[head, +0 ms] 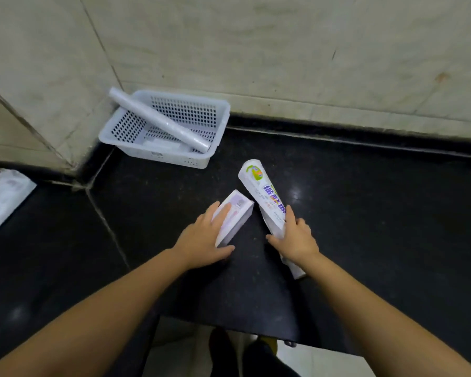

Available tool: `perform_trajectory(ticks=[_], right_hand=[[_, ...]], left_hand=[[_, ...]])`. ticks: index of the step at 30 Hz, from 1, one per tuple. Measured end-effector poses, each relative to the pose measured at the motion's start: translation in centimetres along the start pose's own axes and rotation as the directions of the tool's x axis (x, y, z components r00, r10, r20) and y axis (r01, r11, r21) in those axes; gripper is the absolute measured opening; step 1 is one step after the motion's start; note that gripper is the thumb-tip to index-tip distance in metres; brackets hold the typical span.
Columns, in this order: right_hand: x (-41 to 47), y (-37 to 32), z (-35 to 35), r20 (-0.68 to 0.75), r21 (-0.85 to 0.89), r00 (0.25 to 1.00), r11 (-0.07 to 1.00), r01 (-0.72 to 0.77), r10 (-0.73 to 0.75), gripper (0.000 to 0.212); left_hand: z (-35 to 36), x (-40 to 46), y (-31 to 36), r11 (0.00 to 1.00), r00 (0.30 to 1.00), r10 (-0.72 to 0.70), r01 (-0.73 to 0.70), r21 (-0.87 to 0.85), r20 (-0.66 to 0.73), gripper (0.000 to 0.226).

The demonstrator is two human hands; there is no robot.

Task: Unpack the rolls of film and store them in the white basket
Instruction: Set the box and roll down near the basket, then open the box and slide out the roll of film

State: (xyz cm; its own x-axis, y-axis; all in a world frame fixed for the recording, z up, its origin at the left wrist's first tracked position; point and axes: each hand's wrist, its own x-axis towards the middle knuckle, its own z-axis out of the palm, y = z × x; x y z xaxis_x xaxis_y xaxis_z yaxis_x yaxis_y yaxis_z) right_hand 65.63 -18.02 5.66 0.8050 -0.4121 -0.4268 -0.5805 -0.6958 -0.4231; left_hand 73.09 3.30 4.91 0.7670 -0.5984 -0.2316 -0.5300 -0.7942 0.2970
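A white perforated basket [125, 126] stands in the back left corner of the black counter. One bare roll of clear film [158, 119] leans diagonally across it, its upper end over the rim. My right hand [294, 238] grips the near part of a wrapped film roll [261, 189] printed with blue characters, which points away toward the basket. My left hand [204, 238] rests flat on a small white and lilac box [235, 216], fingers along its left side.
A white packet [3, 197] lies at the far left of the black counter [365, 213]. Tiled walls close the back and left. The counter's front edge runs just below my forearms, with floor and dark shoes beneath.
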Motion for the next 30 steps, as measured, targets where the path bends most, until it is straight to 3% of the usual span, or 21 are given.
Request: perform_trajectory(ticks=[3,5,10,13,15,18,21,26,30], right_hand=[[-0.2,0.3,-0.4,0.006,0.043,1.000,0.999,0.010,-0.010,0.101],[-0.6,0.2,-0.6,0.013,0.080,1.000,0.997,0.010,-0.011,0.102],[-1.0,-1.0,-2.9,-0.038,0.204,0.999,0.978,0.033,-0.026,0.089],[-2.4,-3.6,-6.1,-0.198,0.415,0.961,0.872,0.258,-0.190,0.079],[-4.1,-5.7,-8.1,-0.183,0.545,0.929,0.754,0.368,-0.321,0.074],[-6.0,-7.5,-9.5,-0.122,0.588,0.889,0.689,0.424,-0.442,0.056],[-7.1,-7.9,-10.2,-0.159,0.597,0.885,0.671,0.439,-0.437,0.057],[-8.1,-8.3,-10.7,-0.176,0.484,0.879,0.739,0.469,-0.443,0.064],[-8.1,-8.2,-12.3,-0.089,0.407,0.883,0.792,0.454,-0.460,0.060]], left_hand=[[-0.1,0.7,1.2,0.963,0.968,-0.250,0.248,-0.105,-0.007,0.084],[-0.6,0.4,1.6,0.941,0.955,-0.295,0.282,-0.188,-0.044,0.064],[-2.8,-1.7,1.2,0.937,0.932,-0.150,0.028,-0.349,-0.329,0.054],[-5.3,-2.5,1.4,0.950,0.879,-0.007,-0.143,-0.278,-0.477,0.055],[-6.7,-2.9,1.4,0.955,0.840,0.064,-0.208,-0.211,-0.539,0.055],[-8.5,-3.5,1.9,0.956,0.812,0.114,-0.246,-0.157,-0.572,0.058],[-10.0,-3.7,2.9,0.963,0.811,0.149,-0.249,-0.104,-0.565,0.059],[-11.6,-3.3,6.1,0.954,0.820,0.152,-0.267,-0.134,-0.551,0.068],[-12.4,-2.9,7.5,0.953,0.816,0.199,-0.290,-0.086,-0.543,0.063]])
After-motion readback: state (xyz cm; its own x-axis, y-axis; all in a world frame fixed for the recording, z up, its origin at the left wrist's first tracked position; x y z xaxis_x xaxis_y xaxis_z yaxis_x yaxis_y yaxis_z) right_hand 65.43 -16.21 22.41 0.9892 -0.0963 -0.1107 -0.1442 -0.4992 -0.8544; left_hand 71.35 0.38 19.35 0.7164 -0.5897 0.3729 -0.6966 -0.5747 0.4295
